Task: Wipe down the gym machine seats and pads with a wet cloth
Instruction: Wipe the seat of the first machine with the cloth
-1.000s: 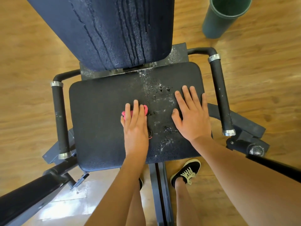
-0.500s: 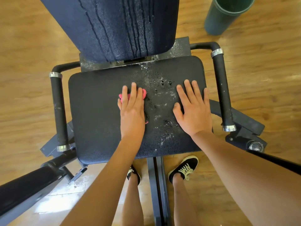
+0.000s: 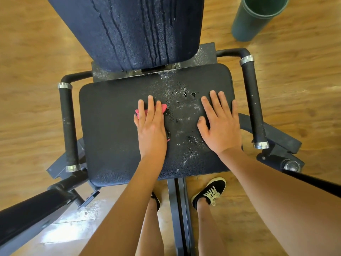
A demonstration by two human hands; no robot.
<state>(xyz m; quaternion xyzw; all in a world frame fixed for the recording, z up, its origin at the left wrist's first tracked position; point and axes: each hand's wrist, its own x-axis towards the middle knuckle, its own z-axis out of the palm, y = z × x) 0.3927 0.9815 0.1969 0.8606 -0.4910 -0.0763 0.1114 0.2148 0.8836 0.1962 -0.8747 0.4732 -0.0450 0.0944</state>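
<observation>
A black padded seat [image 3: 110, 126] of a gym machine lies below me, with water drops and white specks across its middle and right. My left hand [image 3: 151, 126] presses flat on a pink cloth [image 3: 163, 108] near the seat's centre; only the cloth's edges show past the fingers. My right hand [image 3: 219, 124] rests flat on the seat's right side, fingers spread, holding nothing. The dark blue back pad [image 3: 132, 30] rises behind the seat, streaked with water runs.
Black side handles with metal collars flank the seat, the left handle [image 3: 67, 126] and the right handle [image 3: 253, 100]. A dark green bucket [image 3: 256, 17] stands on the wood floor at the back right. A black frame arm [image 3: 27, 215] crosses the lower left. My feet stand by the centre rail [image 3: 178, 215].
My left hand slid the pink cloth away from me up the seat, then stayed near the centre. My right hand has kept its place on the seat's right side.
</observation>
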